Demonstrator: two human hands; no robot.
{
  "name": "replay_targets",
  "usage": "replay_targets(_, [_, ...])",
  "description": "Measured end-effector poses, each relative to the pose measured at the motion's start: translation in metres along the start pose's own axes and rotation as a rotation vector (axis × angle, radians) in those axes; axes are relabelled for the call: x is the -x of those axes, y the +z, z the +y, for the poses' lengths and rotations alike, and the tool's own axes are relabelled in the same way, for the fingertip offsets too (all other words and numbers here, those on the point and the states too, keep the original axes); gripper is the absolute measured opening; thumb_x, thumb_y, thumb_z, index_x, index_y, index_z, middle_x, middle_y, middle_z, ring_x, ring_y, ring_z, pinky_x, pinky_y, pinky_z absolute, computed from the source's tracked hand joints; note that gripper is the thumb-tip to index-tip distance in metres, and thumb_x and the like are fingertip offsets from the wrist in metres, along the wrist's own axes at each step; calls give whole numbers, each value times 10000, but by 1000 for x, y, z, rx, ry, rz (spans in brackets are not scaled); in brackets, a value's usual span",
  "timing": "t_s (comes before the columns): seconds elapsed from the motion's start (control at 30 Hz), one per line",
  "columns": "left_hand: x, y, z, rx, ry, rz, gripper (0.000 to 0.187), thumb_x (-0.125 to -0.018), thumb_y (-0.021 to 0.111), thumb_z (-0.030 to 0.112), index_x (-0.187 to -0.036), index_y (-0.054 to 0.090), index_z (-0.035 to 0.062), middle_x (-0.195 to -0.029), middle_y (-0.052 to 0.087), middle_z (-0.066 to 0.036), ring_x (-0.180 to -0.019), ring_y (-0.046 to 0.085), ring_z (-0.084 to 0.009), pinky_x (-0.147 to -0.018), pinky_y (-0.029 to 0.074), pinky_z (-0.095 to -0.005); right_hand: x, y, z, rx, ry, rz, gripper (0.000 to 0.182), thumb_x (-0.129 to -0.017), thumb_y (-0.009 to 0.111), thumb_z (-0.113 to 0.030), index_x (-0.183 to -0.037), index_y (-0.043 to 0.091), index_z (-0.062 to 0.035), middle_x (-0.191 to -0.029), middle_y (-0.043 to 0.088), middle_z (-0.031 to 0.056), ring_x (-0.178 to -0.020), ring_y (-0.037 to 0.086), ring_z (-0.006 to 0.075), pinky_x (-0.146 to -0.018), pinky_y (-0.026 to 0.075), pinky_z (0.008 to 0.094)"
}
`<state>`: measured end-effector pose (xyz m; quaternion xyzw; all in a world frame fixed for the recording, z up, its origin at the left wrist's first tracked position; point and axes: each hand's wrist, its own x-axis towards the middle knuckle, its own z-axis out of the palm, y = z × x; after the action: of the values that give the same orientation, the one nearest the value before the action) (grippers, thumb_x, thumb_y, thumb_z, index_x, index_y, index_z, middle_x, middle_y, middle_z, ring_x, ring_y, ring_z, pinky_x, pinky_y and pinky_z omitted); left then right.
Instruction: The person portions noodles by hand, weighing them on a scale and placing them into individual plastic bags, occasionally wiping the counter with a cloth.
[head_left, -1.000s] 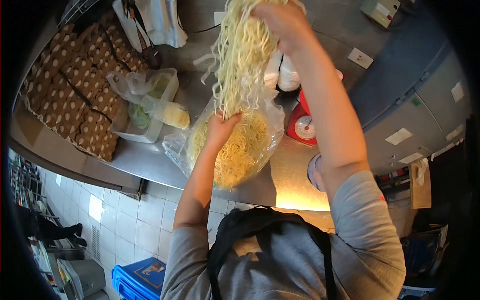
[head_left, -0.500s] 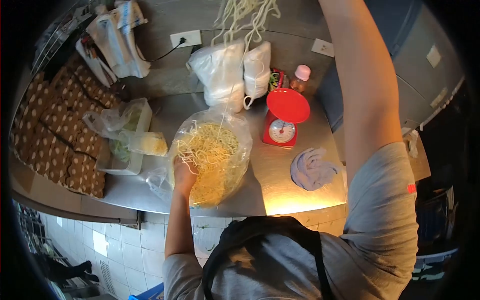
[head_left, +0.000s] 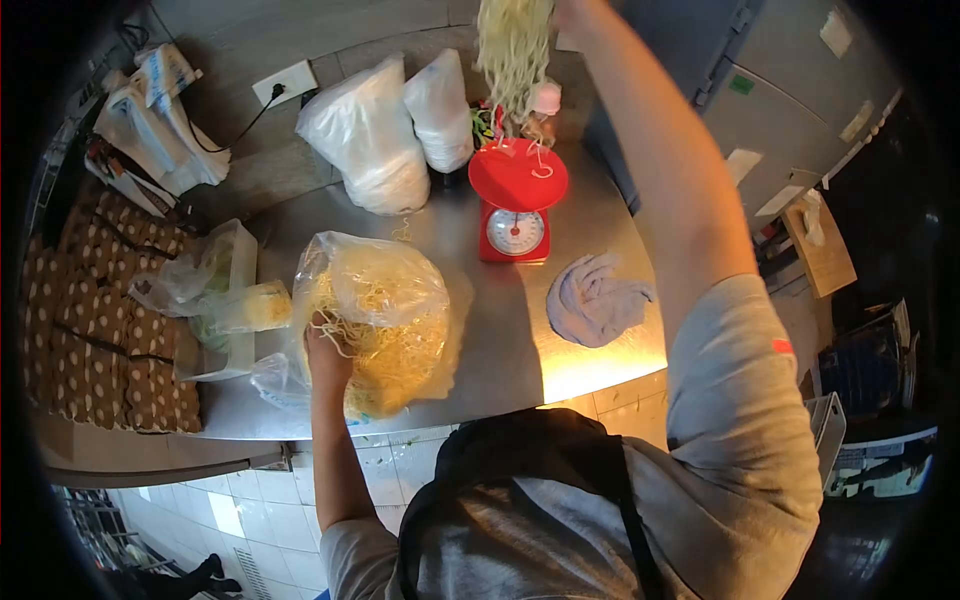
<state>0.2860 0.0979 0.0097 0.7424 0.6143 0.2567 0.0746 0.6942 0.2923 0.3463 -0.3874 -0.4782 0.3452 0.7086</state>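
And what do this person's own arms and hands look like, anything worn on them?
The left sleeve and right sleeve are grey and short, the right with a small red mark. Both forearms are bare, without visible wristwear. The left hand shows no glove; the right hand is partly cut off by the frame.

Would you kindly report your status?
Right hand at frame edge, noodles dangling at red scale. Left hand at noodle bag. Purple cloth clear of scale.

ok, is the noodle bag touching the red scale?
Apart. The head view shows a strip of bare steel counter between the noodle bag and the red scale.
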Motion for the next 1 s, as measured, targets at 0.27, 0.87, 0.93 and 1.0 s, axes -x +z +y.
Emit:
replay_targets(0.27, [-1, -83, 52, 2, -107, -237, 411, -637, 730, 61, -1034, 628, 55, -1070, 597, -124, -1028, 534, -318, -876, 426, -382, 83, -76, 185, 843, 130, -195, 512, -616, 735, -134, -1106, 604, -67, -999, 657, 99, -914, 631, 214, -820, 491, 319])
replay_targets(0.87, [7, -106, 74, -264, -133, -229, 362, -748, 653, 60, -1107, 609, 53, -1127, 603, -145, -1059, 553, -310, -904, 436, -374, 82, -66, 154, 1473, 201, -899, 709, -549, 805, -358, -1175, 588, -106, -1110, 618, 129, -984, 605, 257, -835, 492, 336])
replay_targets(0.93, [5, -106, 73, -376, -205, -265, 293, -774, 641, 113, -1063, 632, 64, -1081, 621, -144, -1016, 570, -315, -872, 448, -383, 76, -68, 162, 1470, 118, -858, 647, -568, 798, -345, -1136, 609, -99, -1083, 631, 116, -961, 612, 259, -820, 495, 342])
replay_targets(1.0, [0, -107, 78, -458, -264, -316, 247, -797, 633, 171, -1025, 650, 78, -1028, 635, -153, -974, 586, -321, -839, 458, -391, 74, -67, 161, 1489, 89, -840, 605, -583, 791, -338, -1110, 621, -95, -1058, 641, 105, -947, 616, 260, -809, 496, 348])
